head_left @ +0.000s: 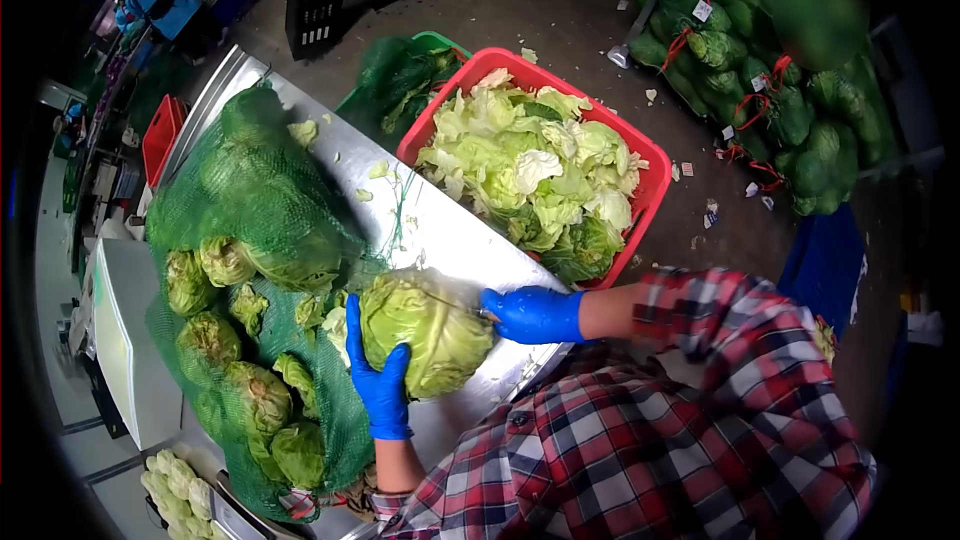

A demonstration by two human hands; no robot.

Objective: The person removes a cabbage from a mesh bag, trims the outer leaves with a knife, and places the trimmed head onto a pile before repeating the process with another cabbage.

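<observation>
Steadying a round pale-green cabbage [425, 340] over the shiny metal worktop [460, 240], your blue-gloved left hand [381, 385] has its fingers spread around the side nearest the green mesh sack [265, 205]. Your blue-gloved right hand [532, 315], fingers closed, grips a narrow knife-like tool [488, 315] at the opposite side; blade unclear. Red plastic crate [656, 180] of loose leaves [540, 170] beside worktop.

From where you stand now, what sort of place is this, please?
Probably a vegetable-preparation or packing area: green netting lies around cabbages on a metal table, a red crate is full of loose leaves, and filled net bags are piled beyond.
</observation>
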